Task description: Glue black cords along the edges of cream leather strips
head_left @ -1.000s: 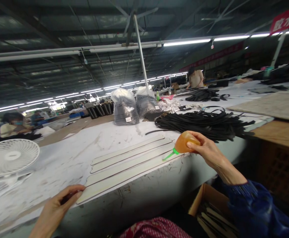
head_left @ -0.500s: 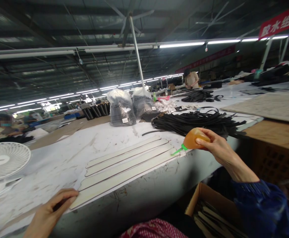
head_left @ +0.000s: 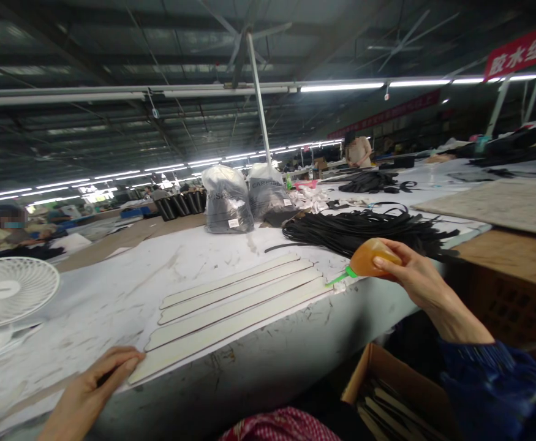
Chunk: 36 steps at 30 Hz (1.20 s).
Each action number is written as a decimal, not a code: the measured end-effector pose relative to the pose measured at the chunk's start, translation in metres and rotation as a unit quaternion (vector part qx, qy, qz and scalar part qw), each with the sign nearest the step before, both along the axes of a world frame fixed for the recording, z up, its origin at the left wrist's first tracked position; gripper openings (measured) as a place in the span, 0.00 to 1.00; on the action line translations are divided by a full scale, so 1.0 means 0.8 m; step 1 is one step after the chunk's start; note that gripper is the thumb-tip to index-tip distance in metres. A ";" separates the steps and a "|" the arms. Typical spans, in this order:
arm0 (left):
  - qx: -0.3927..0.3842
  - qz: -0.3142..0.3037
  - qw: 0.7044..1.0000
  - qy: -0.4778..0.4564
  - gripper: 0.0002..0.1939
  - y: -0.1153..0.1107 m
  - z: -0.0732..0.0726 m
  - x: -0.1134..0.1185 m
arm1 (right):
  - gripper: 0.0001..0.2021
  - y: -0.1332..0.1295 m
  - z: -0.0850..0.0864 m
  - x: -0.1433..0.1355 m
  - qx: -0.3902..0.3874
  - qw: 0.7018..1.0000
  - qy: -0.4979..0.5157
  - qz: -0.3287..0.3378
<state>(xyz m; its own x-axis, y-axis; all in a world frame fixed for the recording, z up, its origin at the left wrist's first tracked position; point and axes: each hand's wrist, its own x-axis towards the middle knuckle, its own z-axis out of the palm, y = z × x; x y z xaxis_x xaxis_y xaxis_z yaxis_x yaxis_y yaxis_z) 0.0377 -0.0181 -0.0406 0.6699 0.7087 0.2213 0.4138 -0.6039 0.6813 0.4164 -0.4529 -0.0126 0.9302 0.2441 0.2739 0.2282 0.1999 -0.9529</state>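
My right hand (head_left: pixel 412 272) is wrapped round a squeeze bottle (head_left: pixel 371 258) of amber liquid, tilted with its green nozzle pointing down and left. The nozzle tip is at the far right end of the nearest cream strip (head_left: pixel 231 327); whether it touches cannot be made out. Several such long flat strips with dark edges lie side by side on white sheeting (head_left: pixel 189 248). My left hand (head_left: pixel 95 380) pinches the near left end of the closest strip between thumb and fingers.
Black straps (head_left: pixel 364 229) lie heaped behind the bottle. Two filled plastic bags (head_left: pixel 227 199) stand farther back, and a white fan (head_left: pixel 8 291) is at left. Below the rounded table edge is an open cardboard box (head_left: pixel 359 373) with strips inside. Other people work in the distance.
My right hand and the bottle have shifted a little to the right, bringing the nozzle to the strip's end. My left hand keeps its place. The view has tilted slightly.
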 end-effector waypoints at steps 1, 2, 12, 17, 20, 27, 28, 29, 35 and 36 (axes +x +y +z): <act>0.000 -0.011 1.000 0.005 0.28 0.003 0.000 -0.001 | 0.26 0.007 -0.002 -0.002 0.005 1.000 0.005 0.008; 0.001 -0.022 1.000 0.011 0.26 0.006 -0.001 -0.002 | 0.27 0.015 -0.003 -0.005 0.012 1.000 0.012 0.018; 0.006 0.057 0.995 -0.080 0.25 -0.020 0.013 -0.006 | 0.21 0.159 0.012 -0.078 0.154 0.954 0.113 0.233; -0.027 0.075 0.986 -0.149 0.17 -0.015 0.021 0.011 | 0.25 0.249 0.022 -0.125 0.164 0.932 0.144 0.288; -0.052 0.056 0.985 -0.155 0.14 0.000 0.013 0.032 | 0.30 0.298 0.019 -0.158 0.123 0.937 0.137 0.297; -0.093 0.008 0.981 -0.168 0.15 0.012 -0.008 0.056 | 0.33 0.374 -0.006 -0.200 0.067 0.950 0.077 0.294; -0.096 0.006 0.981 -0.170 0.15 0.011 -0.009 0.056 | 0.33 0.380 -0.009 -0.202 0.061 0.950 0.065 0.298; -0.098 0.004 0.980 -0.171 0.14 0.011 -0.009 0.055 | 0.33 0.384 -0.012 -0.203 0.054 0.950 0.055 0.301; -0.098 -0.002 0.981 -0.170 0.14 0.010 -0.009 0.053 | 0.35 0.395 -0.024 -0.205 0.040 0.948 0.048 0.311; -0.096 -0.002 0.981 -0.169 0.14 0.010 -0.009 0.053 | 0.35 0.395 -0.025 -0.204 0.040 0.949 0.042 0.311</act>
